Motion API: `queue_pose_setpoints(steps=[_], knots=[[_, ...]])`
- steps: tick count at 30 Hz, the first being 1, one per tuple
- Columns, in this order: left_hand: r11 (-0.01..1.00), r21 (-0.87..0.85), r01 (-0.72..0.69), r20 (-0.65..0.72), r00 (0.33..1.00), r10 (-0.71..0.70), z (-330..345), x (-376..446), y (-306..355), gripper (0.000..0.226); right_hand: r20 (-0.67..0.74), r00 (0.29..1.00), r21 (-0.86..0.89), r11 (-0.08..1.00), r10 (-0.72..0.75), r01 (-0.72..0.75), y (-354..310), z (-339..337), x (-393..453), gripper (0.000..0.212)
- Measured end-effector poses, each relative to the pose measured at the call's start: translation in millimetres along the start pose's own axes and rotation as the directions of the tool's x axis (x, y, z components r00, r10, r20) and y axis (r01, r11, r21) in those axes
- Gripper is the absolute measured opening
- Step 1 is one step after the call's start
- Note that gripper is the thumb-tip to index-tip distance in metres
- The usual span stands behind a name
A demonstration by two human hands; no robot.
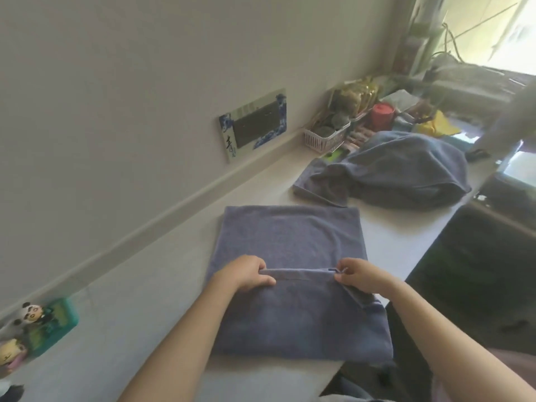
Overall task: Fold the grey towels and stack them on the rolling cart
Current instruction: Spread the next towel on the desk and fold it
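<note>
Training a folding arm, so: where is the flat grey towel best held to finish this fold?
By the two corners of the raised near edge, where the left hand and right hand pinch the flat towel. Come from the near side; the far half lies flat.

A blue-grey terry towel (293,250) lies flat on the white table (139,309), its near part doubled over. The left hand (246,274) and the right hand (361,275) each pinch one end of the folded hem, knuckles up. Further along the table sits a heap of unfolded blue-grey towels (397,172). Behind it stand a pale pink slotted plastic basket (324,137) and a red plastic cup (383,116). A panda figurine (32,313) sits at the wall, near left.
</note>
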State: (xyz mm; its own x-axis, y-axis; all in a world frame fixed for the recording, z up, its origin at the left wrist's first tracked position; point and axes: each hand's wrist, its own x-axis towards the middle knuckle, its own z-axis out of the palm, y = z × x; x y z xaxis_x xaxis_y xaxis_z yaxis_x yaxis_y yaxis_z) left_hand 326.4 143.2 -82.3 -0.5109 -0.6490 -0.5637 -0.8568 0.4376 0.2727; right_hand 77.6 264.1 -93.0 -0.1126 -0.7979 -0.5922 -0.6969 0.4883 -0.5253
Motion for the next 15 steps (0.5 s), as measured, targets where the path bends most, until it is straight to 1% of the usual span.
queue_pose_setpoints(steps=[1, 2, 4, 5, 6, 8, 9, 11, 15], knots=[[0.998, 0.057, 0.035, 0.005, 0.999, -0.036, 1, 10, -5, 0.036, -0.040, 0.999, -0.096, 0.995, 0.009, -0.012, 0, 2, 12, 0.017], [0.991, 0.112, 0.069, 0.023, 0.997, -0.072, 3, 19, -12, 0.042, -0.059, 0.998, -0.158, 0.987, 0.017, -0.026, -1, 5, 21, 0.024], [0.974, 0.192, 0.120, 0.074, 0.988, -0.136, 7, 33, -29, 0.052, -0.029, 0.999, -0.239, 0.970, 0.043, -0.049, -2, 11, 35, 0.044], [0.970, 0.211, 0.125, 0.083, 0.986, -0.145, 10, 33, -36, 0.052, -0.019, 0.999, -0.294, 0.955, 0.036, -0.040, -2, 15, 34, 0.051], [0.970, 0.215, 0.115, 0.084, 0.987, -0.136, 11, 33, -42, 0.051, -0.022, 0.999, -0.369, 0.929, 0.023, -0.030, 0, 18, 36, 0.054], [0.982, 0.173, 0.075, 0.069, 0.994, -0.088, 10, 34, -52, 0.043, -0.089, 0.995, -0.477, 0.879, -0.034, -0.013, 4, 22, 40, 0.046], [0.989, 0.138, 0.058, 0.059, 0.996, -0.067, 10, 34, -55, 0.038, -0.116, 0.992, -0.495, 0.869, -0.057, -0.008, 5, 23, 42, 0.040], [0.993, 0.108, 0.040, 0.033, 0.998, -0.044, 8, 35, -59, 0.031, -0.131, 0.989, -0.500, 0.866, -0.069, -0.006, 7, 24, 45, 0.033], [0.987, 0.157, 0.040, 0.001, 0.999, -0.041, 5, 41, -58, 0.026, -0.155, 0.987, -0.502, 0.864, -0.049, -0.036, 8, 22, 48, 0.027]])
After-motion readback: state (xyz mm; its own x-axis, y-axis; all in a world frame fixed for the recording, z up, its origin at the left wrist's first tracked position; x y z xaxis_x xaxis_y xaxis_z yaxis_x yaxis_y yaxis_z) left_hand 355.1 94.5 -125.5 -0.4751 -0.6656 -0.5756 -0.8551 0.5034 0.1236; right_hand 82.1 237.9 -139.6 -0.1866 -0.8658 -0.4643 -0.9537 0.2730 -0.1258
